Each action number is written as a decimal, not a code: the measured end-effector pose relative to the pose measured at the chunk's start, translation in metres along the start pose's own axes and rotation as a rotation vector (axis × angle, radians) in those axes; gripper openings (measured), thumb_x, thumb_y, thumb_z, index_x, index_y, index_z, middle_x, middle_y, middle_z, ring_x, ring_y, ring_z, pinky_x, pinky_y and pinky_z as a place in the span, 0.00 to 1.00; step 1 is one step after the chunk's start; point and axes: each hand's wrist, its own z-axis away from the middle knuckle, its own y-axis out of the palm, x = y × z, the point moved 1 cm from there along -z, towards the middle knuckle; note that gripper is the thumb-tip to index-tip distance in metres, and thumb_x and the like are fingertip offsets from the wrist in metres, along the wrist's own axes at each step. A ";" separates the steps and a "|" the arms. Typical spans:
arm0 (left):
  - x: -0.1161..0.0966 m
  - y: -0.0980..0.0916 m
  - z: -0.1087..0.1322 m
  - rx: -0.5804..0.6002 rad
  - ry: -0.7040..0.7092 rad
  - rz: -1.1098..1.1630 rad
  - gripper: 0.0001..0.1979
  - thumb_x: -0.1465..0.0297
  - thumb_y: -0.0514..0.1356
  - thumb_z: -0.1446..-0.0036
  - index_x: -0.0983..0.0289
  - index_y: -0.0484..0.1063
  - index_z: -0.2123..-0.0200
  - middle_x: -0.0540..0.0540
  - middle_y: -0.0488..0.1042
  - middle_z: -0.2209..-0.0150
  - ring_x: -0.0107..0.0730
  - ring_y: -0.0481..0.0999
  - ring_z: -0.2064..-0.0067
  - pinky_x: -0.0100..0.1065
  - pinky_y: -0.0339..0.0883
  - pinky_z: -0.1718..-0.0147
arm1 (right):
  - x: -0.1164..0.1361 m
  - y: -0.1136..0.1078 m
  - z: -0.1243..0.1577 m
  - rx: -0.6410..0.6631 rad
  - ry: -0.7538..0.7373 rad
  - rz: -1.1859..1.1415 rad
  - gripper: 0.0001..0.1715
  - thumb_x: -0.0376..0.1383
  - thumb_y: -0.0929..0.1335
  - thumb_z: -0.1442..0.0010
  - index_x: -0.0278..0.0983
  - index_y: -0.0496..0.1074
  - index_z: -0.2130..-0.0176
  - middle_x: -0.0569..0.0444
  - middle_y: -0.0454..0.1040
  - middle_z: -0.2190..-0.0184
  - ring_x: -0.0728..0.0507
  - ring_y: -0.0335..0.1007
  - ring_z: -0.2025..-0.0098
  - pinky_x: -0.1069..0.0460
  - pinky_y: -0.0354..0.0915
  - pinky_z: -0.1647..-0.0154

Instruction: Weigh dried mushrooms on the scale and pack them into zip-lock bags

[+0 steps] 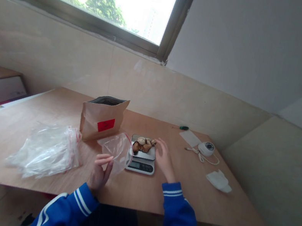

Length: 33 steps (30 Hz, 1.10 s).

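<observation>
My left hand [101, 172] pinches the near edge of a clear zip-lock bag [117, 150], whose red-striped mouth leans against the left side of a small digital kitchen scale [140, 166]. Several dried mushrooms [145, 147], brown and cream, lie in a heap on the scale's metal plate. My right hand [163, 156] reaches over the scale's right edge, its curved fingertips closed at the rightmost mushroom. The digits on the display are too small to read.
A brown paper pouch [94, 118] with a red label stands open behind the bag. Clear zip-lock bags [47, 151] are piled at left. On the right lie a screwdriver [183, 128], white paper [190, 138], a round white corded device [205, 149] and a crumpled tissue [219, 180].
</observation>
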 end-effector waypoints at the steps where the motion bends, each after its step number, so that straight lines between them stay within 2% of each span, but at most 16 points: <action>1: 0.000 0.001 -0.001 -0.017 -0.011 -0.019 0.08 0.76 0.56 0.42 0.63 0.63 0.59 0.54 0.70 0.64 0.30 0.75 0.63 0.33 0.71 0.68 | -0.011 0.004 -0.008 0.048 0.000 0.022 0.26 0.26 0.61 0.49 0.38 0.71 0.50 0.47 0.67 0.44 0.41 0.60 0.41 0.40 0.55 0.39; 4: -0.001 0.003 -0.006 -0.017 -0.062 -0.037 0.05 0.75 0.54 0.41 0.62 0.60 0.61 0.57 0.72 0.59 0.35 0.75 0.55 0.41 0.70 0.60 | -0.033 0.018 -0.025 0.159 0.005 0.071 0.29 0.24 0.63 0.52 0.37 0.71 0.51 0.46 0.69 0.45 0.40 0.62 0.41 0.40 0.56 0.40; 7: -0.001 0.006 -0.010 0.021 -0.090 -0.020 0.05 0.75 0.51 0.39 0.61 0.56 0.62 0.62 0.72 0.52 0.41 0.70 0.45 0.52 0.64 0.51 | -0.040 0.027 -0.030 0.177 0.007 0.093 0.26 0.24 0.64 0.53 0.36 0.72 0.54 0.47 0.74 0.52 0.41 0.68 0.48 0.41 0.61 0.45; 12: 0.000 0.010 -0.009 0.030 -0.134 0.033 0.06 0.75 0.46 0.37 0.58 0.50 0.60 0.66 0.69 0.46 0.39 0.65 0.40 0.57 0.62 0.47 | -0.034 0.022 -0.026 0.148 0.006 0.116 0.20 0.27 0.65 0.50 0.37 0.74 0.57 0.49 0.76 0.57 0.42 0.71 0.54 0.45 0.64 0.50; 17: -0.002 0.011 -0.008 0.045 -0.132 0.114 0.09 0.76 0.45 0.36 0.57 0.48 0.56 0.66 0.69 0.46 0.41 0.62 0.39 0.63 0.60 0.46 | -0.018 0.009 -0.022 0.073 0.030 0.181 0.12 0.32 0.66 0.47 0.37 0.75 0.61 0.48 0.77 0.62 0.40 0.71 0.59 0.45 0.64 0.55; 21: -0.001 0.012 -0.008 0.049 -0.147 0.125 0.12 0.78 0.46 0.37 0.57 0.48 0.54 0.66 0.69 0.46 0.42 0.64 0.39 0.64 0.61 0.47 | 0.013 -0.001 -0.022 -0.025 0.030 0.206 0.12 0.35 0.66 0.45 0.38 0.75 0.60 0.49 0.76 0.63 0.40 0.70 0.61 0.46 0.65 0.58; 24: -0.001 0.013 -0.007 0.046 -0.136 0.125 0.14 0.79 0.46 0.38 0.57 0.49 0.53 0.67 0.67 0.44 0.42 0.65 0.40 0.64 0.62 0.48 | 0.048 -0.006 -0.021 -0.041 0.019 0.086 0.13 0.38 0.66 0.44 0.38 0.75 0.59 0.49 0.76 0.62 0.43 0.70 0.63 0.48 0.65 0.60; 29: -0.002 0.014 -0.008 0.037 -0.120 0.180 0.14 0.80 0.47 0.39 0.57 0.50 0.55 0.65 0.66 0.43 0.42 0.65 0.40 0.64 0.61 0.47 | 0.111 -0.001 -0.010 0.113 -0.025 -0.190 0.13 0.39 0.68 0.43 0.41 0.74 0.57 0.53 0.75 0.59 0.46 0.70 0.64 0.51 0.66 0.62; 33: -0.001 0.016 -0.007 0.014 -0.107 0.236 0.14 0.79 0.48 0.38 0.56 0.52 0.54 0.63 0.63 0.40 0.42 0.65 0.40 0.63 0.61 0.46 | 0.140 0.011 -0.002 0.275 -0.161 -0.232 0.14 0.36 0.68 0.42 0.42 0.74 0.54 0.53 0.75 0.61 0.45 0.69 0.59 0.50 0.65 0.58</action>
